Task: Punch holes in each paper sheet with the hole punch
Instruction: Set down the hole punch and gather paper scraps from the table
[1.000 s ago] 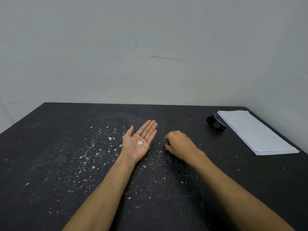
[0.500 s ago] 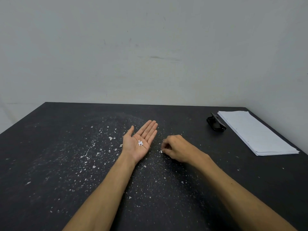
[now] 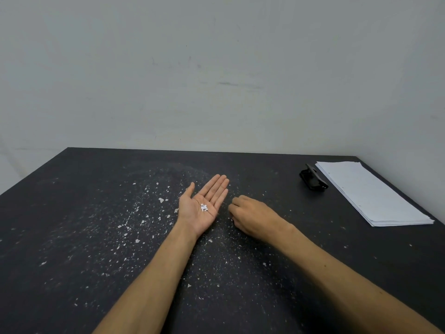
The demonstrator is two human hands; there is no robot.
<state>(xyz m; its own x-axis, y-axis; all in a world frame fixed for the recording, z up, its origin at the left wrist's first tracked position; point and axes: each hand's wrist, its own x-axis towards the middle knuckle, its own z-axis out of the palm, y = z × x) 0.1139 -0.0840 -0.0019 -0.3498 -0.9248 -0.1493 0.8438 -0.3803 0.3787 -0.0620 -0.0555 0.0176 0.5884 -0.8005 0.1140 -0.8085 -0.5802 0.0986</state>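
My left hand (image 3: pixel 203 208) lies palm up on the black table (image 3: pixel 72 237), fingers straight, with a small cluster of white paper bits (image 3: pixel 204 207) in the palm. Just to its right, my right hand (image 3: pixel 252 218) rests on the table with its back up and fingers curled toward the left hand; nothing shows between the fingertips. The black hole punch (image 3: pixel 312 181) sits at the back right, far from both hands. A stack of white paper sheets (image 3: pixel 370 194) lies beside it, with small holes along its left edge.
Several white specks and paper bits (image 3: pixel 161 200) are scattered over the table's middle and left. A plain grey wall (image 3: pixel 216 80) rises behind the far edge. The paper stack reaches close to the table's right edge.
My right hand slid left along the table toward the left palm, fingers staying curled. The left hand with its paper bits has not moved.
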